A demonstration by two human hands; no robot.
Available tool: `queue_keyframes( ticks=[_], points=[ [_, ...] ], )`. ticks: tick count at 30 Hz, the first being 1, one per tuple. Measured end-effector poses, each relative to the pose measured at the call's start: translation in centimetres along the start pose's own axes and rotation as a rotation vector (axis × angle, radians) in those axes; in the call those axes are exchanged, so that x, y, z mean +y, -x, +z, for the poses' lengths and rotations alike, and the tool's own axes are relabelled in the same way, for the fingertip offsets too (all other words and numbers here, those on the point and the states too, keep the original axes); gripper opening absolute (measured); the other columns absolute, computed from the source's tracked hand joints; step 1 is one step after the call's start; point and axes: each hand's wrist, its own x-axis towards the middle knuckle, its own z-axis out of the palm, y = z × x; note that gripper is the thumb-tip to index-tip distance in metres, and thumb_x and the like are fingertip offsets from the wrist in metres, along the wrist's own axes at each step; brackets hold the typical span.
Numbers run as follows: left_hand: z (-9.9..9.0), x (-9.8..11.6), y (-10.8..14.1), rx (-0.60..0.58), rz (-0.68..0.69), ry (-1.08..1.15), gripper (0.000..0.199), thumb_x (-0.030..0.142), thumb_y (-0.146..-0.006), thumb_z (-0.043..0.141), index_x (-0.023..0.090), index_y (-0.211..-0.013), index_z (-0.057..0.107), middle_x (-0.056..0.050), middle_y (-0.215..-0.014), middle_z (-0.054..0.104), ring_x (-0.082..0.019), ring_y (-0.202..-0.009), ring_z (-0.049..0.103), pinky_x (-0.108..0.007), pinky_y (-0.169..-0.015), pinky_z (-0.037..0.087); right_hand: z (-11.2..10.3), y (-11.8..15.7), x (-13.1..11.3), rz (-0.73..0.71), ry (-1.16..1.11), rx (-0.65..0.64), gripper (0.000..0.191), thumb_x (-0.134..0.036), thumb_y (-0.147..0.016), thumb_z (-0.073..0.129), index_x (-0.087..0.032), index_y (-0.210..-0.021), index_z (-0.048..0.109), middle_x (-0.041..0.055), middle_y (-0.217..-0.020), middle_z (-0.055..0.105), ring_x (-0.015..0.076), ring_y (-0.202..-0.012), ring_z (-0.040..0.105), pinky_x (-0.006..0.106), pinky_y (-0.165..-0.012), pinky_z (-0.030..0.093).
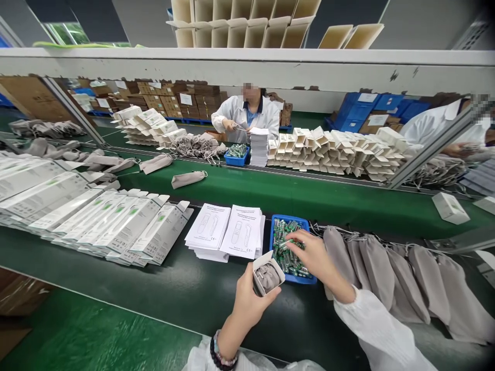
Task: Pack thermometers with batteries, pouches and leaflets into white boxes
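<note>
My left hand (249, 301) is wrapped round an open white box (279, 273), tilted so its open end faces me. Inside the box sits a grey drawstring pouch (267, 277), its gathered top showing. My right hand (309, 255) reaches over a blue tray (305, 280) of green-and-silver batteries (284, 232). Its thumb and fingertips pinch a battery at the top of the heap, partly hidden by the fingers. Left of the tray lie two stacks of printed manuals (209, 226).
Flat white printed cartons (127, 221) lie overlapped on the left. Several filled grey pouches (375, 263) lie in a row on the right. A green belt (240, 188) runs behind, carrying a lone pouch (188, 179). Across it works a person (251, 116); another is at right. A shelf beam (247, 62) spans overhead.
</note>
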Motion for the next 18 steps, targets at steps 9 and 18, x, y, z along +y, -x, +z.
queue_keyframes(
  ticks=[9, 18],
  points=[
    [-0.5, 0.8, -0.6, -0.129, 0.091, 0.054, 0.065, 0.037, -0.081, 0.078, 0.027, -0.139, 0.05, -0.005, -0.121, 0.068, -0.024, -0.106, 0.067, -0.036, -0.091, 0.053, 3.5, 5.6, -6.8, -0.02, -0.314, 0.23, 0.034, -0.023, -0.09, 0.066, -0.033, -0.122, 0.06, 0.0057, -0.128, 0.052, 0.0244, -0.123, 0.049, 0.041, -0.101, 0.045],
    [-1.4, 1.8, 0.3, -0.258, 0.112, 0.284, 0.083, 0.069, -0.075, 0.071, 0.028, -0.144, 0.046, -0.01, -0.137, 0.055, -0.032, -0.126, 0.054, -0.044, -0.109, 0.043, 3.5, 4.0, -7.6, 0.323, -0.854, -0.229, 0.031, -0.031, -0.09, 0.064, -0.027, -0.119, 0.054, 0.0053, -0.124, 0.059, 0.0226, -0.111, 0.059, 0.039, -0.1, 0.047]
  ],
)
